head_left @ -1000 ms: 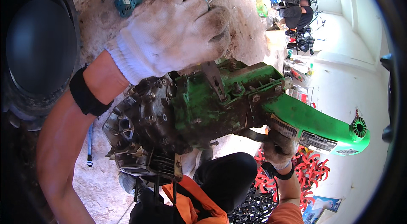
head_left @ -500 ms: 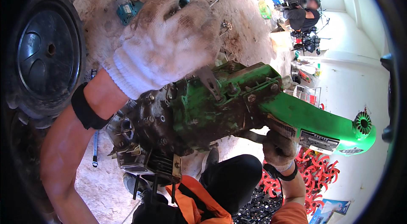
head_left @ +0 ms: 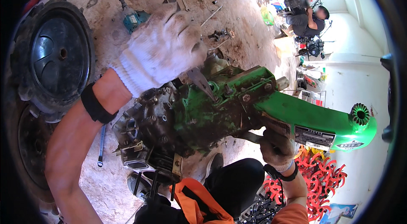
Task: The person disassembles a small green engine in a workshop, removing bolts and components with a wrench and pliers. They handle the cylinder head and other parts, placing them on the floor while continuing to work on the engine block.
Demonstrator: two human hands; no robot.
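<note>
My gloved left hand (head_left: 167, 44) is closed round a pair of pliers. Their long tapered metal jaws (head_left: 202, 83) point down and touch a bolt on top of the green gearbox casing (head_left: 195, 118), which is smeared with dark grease. Its left end joins a dark metal engine (head_left: 148, 118), and a smooth green arm (head_left: 305, 112) with a toothed round end reaches right. Below that arm, my gloved right hand (head_left: 277, 150) is closed round a dark bar (head_left: 249, 136) at the casing's underside. Its fingertips are partly hidden.
At left stand black wheels (head_left: 59, 52). A teal power tool (head_left: 132, 18), a wrench (head_left: 101, 147) and small parts lie on the dirty floor. Red curved blades (head_left: 318, 177) are heaped at lower right. Another person (head_left: 311, 23) sits far off among machinery.
My left hand has shifted slightly left, and the pliers lean more, their tips still at the bolt. The right hand keeps its grip. The whole view has shifted slightly.
</note>
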